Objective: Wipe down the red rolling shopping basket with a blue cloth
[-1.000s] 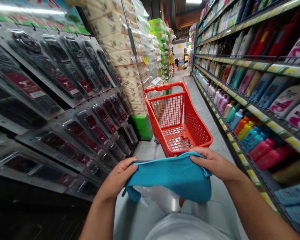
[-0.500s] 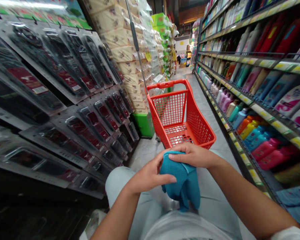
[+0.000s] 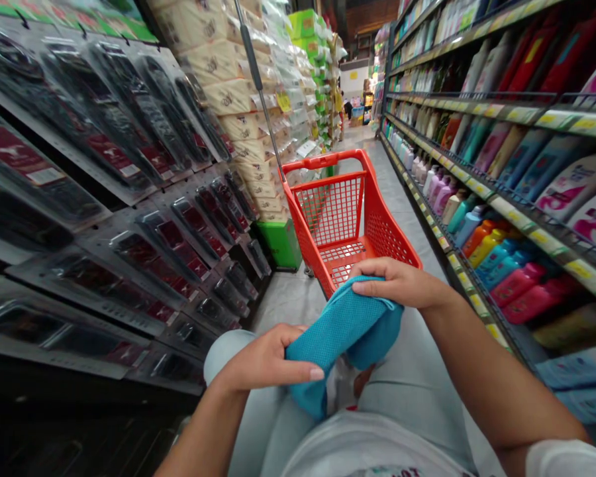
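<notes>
A teal mesh cloth (image 3: 342,344) hangs folded and bunched in front of my body. My left hand (image 3: 268,361) pinches its lower edge, with the fingers across the fabric. My right hand (image 3: 392,281) grips its upper end, close to the near rim of a red plastic shopping trolley-basket (image 3: 347,212). That basket stands directly ahead on a tall pole-handled frame, and the cloth hides its near lower corner. My light grey shorts and pale shirt show below the hands.
Shelves of bottles (image 3: 501,252) line the right of the aisle. Hanging blister packs (image 3: 153,232) fill the left wall. Stacked tissue packs (image 3: 233,93) and a green bin (image 3: 278,244) stand beyond them. A tiled floor (image 3: 288,298) runs ahead.
The cloth, spread wide between my hands a second ago, is now gathered and folded. My hands have come closer together, and the right hand has risen toward the basket.
</notes>
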Available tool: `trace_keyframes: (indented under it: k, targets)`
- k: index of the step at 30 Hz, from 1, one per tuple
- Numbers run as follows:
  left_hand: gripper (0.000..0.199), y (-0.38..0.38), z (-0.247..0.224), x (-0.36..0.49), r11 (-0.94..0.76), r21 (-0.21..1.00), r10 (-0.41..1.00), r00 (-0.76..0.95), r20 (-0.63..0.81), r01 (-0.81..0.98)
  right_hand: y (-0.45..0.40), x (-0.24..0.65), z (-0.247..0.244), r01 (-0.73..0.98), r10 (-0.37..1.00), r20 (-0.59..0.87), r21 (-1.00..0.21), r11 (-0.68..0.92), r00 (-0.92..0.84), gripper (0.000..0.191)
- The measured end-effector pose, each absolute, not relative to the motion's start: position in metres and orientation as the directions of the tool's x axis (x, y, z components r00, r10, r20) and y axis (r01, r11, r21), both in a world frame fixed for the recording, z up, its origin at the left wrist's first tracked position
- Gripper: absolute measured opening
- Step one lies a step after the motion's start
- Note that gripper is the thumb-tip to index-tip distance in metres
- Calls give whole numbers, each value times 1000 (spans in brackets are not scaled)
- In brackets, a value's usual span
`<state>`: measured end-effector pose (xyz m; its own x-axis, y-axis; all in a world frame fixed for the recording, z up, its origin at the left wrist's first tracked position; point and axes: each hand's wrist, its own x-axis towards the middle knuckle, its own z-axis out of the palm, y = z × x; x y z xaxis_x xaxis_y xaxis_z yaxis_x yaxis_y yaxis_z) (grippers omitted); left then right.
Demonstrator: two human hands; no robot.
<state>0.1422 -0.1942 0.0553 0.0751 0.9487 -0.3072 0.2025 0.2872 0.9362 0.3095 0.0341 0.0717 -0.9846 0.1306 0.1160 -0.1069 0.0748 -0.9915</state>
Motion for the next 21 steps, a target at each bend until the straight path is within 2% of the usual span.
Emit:
trace_keyframes:
  k: [2, 5, 8, 10, 13, 16, 18, 21]
  targets:
    - [47, -199, 59, 140, 244, 967, 967, 63, -249, 80, 39, 301, 65, -70, 209, 42, -989, -129, -977, 32]
    - [50, -198, 68, 141, 141, 966, 977, -125, -171, -216, 33, 286, 44, -94, 267, -18, -911, -401, -964, 40]
    - [42, -191, 81, 146, 31, 932, 946, -291, -145, -362, 15, 285, 8, -149, 279, -24, -802, -579, -960, 50]
    - [38, -187, 87, 148, 8, 912, 923, -348, -164, -410, 4, 297, -20, -147, 313, -87, -743, -653, -946, 54]
    - [35, -186, 93, 151, 10, 883, 889, -401, -223, -469, -11, 331, -57, -52, 338, -231, -752, -657, -912, 57]
    - [34, -189, 95, 153, 6, 861, 845, -458, -276, -508, -25, 364, -78, 120, 216, -305, -790, -602, -928, 69]
    - [32, -189, 96, 155, -1, 859, 816, -497, -295, -513, -35, 375, -82, 170, 139, -296, -808, -564, -945, 75]
    - [32, -187, 99, 160, -37, 878, 766, -578, -282, -478, -50, 368, -74, 80, 117, -159, -863, -499, -980, 74]
